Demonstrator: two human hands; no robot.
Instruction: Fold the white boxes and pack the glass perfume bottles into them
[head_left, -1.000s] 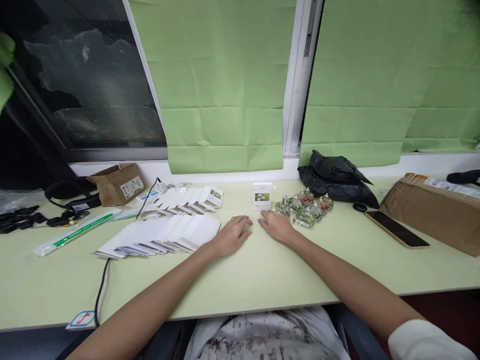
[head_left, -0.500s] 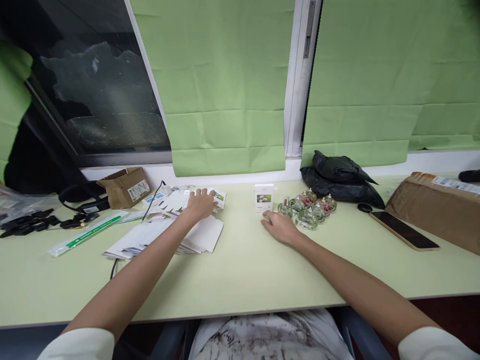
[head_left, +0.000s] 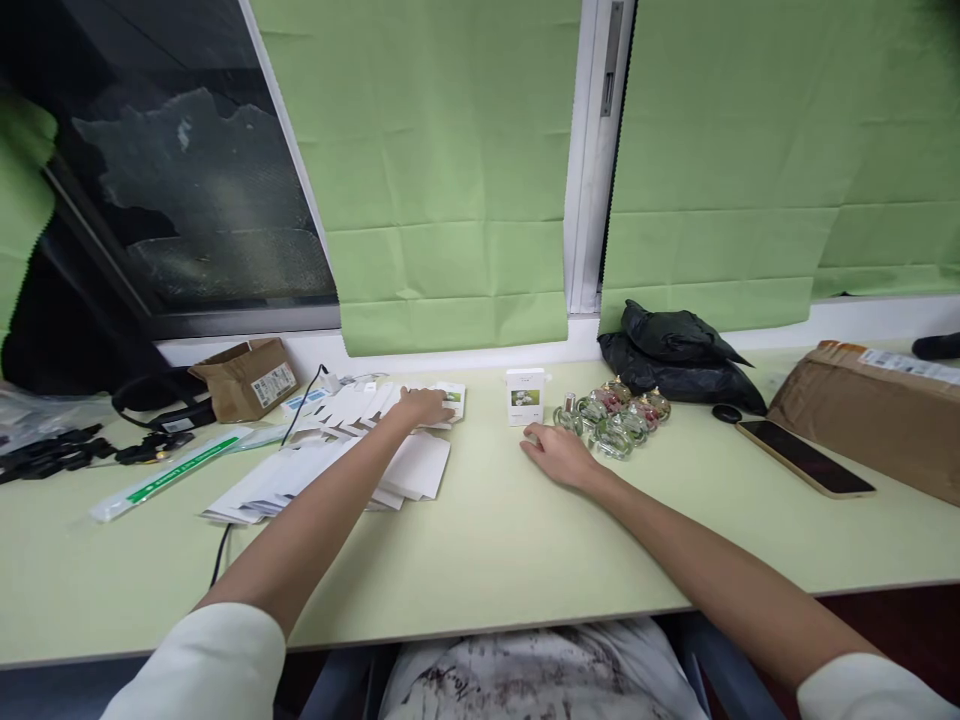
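My left hand [head_left: 424, 406] reaches forward and lies on the rightmost flat carton [head_left: 453, 399] of a fanned row of flattened white cartons [head_left: 346, 407]; its fingers press on the carton's printed end. My right hand [head_left: 553, 453] rests palm down on the pale green table [head_left: 510, 540], fingers spread, holding nothing. Just beyond it stands a small white box [head_left: 524, 396] with a flower picture. To that hand's right is a cluster of small glass bottles [head_left: 615, 417]. A second fan of white cartons [head_left: 330, 475] lies under my left forearm.
A black bag [head_left: 675, 360] sits at the back by the window. A phone [head_left: 802, 456] and a brown parcel [head_left: 870, 410] lie at the right. On the left are a small cardboard box [head_left: 245, 378], a black cable [head_left: 296, 415], a long packet [head_left: 169, 470] and black parts [head_left: 45, 452].
My left hand left the table centre, reached up to the far row of flat cartons, and has slid the rightmost carton a little to the right. My right hand has stayed put.
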